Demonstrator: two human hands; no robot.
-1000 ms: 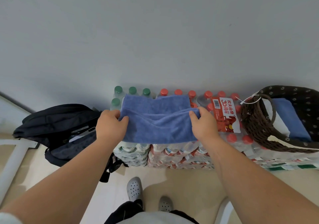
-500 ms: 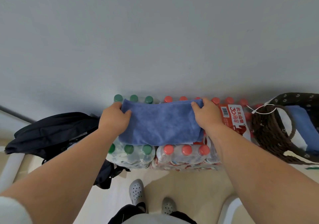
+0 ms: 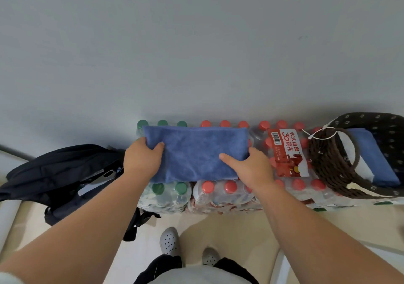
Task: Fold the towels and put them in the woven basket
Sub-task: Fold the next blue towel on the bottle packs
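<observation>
1. A folded blue towel [image 3: 194,154] lies flat on shrink-wrapped packs of bottled water [image 3: 218,199], which stand against a grey wall [image 3: 196,43].
2. The left hand [image 3: 142,160] grips the towel's left edge, thumb on top.
3. The right hand [image 3: 248,169] holds the near right corner, its thumb stretched across the cloth and its fingers tucked at the edge.
4. Green caps [image 3: 181,188] show at the packs' left end and red caps [image 3: 230,186] further right, around a red label [image 3: 288,152].
5. A brown woven basket [image 3: 328,165] sits on the packs at far right, with a second blue towel [image 3: 371,152] folded inside.
6. A black backpack [image 3: 61,170] lies on the floor [image 3: 229,229] at left.
7. 2 grey perforated shoes [image 3: 169,241] show below.
</observation>
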